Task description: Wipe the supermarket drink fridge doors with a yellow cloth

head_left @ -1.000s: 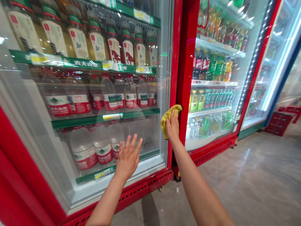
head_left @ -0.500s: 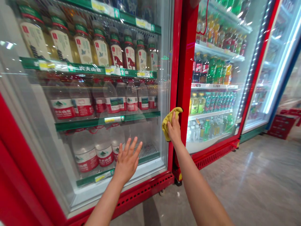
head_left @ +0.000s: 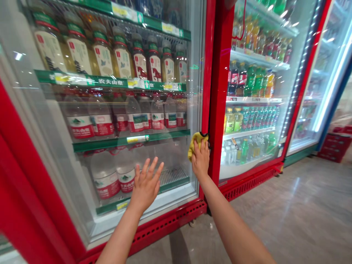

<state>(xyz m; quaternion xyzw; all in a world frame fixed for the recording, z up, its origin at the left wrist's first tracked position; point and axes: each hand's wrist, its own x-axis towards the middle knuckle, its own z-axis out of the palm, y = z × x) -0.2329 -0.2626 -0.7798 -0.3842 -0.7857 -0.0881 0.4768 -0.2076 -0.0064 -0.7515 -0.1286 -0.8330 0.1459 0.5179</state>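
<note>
My right hand (head_left: 200,159) presses a crumpled yellow cloth (head_left: 198,143) against the right edge of the fridge's red door frame (head_left: 208,73). Its fingers lie over the cloth, which bunches up beneath them. Lower and to the left, my left hand (head_left: 147,183) has its fingers spread before the glass door (head_left: 165,154) and holds nothing. Whether its palm touches the glass I cannot tell. Behind the glass stand large water bottles (head_left: 106,181) with red and white labels, partly covered by that hand.
Bottled drinks (head_left: 123,60) fill the upper shelves behind the glass. A second red-framed fridge (head_left: 253,99) with soft drinks stands close on the right. Red boxes (head_left: 334,146) sit on the grey floor (head_left: 297,209) farther off. A small caster (head_left: 192,223) shows under the near fridge.
My right hand and the cloth have shifted slightly left on the door frame, the hand a little lower. The left hand stays spread at the glass. The view has turned a little left.
</note>
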